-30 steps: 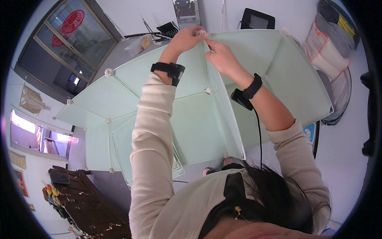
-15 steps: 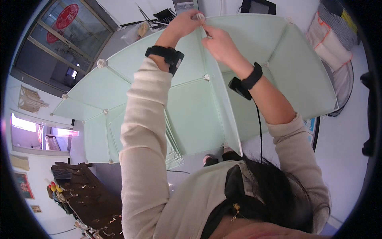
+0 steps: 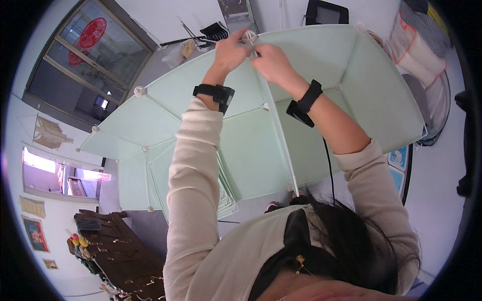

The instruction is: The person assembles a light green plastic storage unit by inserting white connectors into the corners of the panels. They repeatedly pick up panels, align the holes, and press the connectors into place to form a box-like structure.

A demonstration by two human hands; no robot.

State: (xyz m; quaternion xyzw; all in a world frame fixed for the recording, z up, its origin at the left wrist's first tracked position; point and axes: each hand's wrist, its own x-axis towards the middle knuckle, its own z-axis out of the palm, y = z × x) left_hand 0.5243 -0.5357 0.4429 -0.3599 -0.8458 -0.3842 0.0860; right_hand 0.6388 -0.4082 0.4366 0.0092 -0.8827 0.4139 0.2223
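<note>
A large structure of pale green square panels [image 3: 251, 150] joined by round white connectors stands in front of me. My left hand [image 3: 230, 50] grips the white connector [image 3: 248, 36] at the top middle corner. My right hand [image 3: 268, 62] pinches the upper edge of the upright middle panel [image 3: 281, 135] just below that connector. Both wrists carry black bands. A thin black cable hangs from my right wrist.
A stack of loose green panels [image 3: 226, 195] leans low behind my left arm. A dark wooden table [image 3: 115, 256] stands at the lower left. A glass door with a red round sign [image 3: 85, 45] is upper left. Bags [image 3: 416, 50] lie at upper right, and a black chair [image 3: 326, 12] stands behind.
My hands have stayed at the top connector; they and the panel structure sit slightly higher in view, and my head has shifted a little.
</note>
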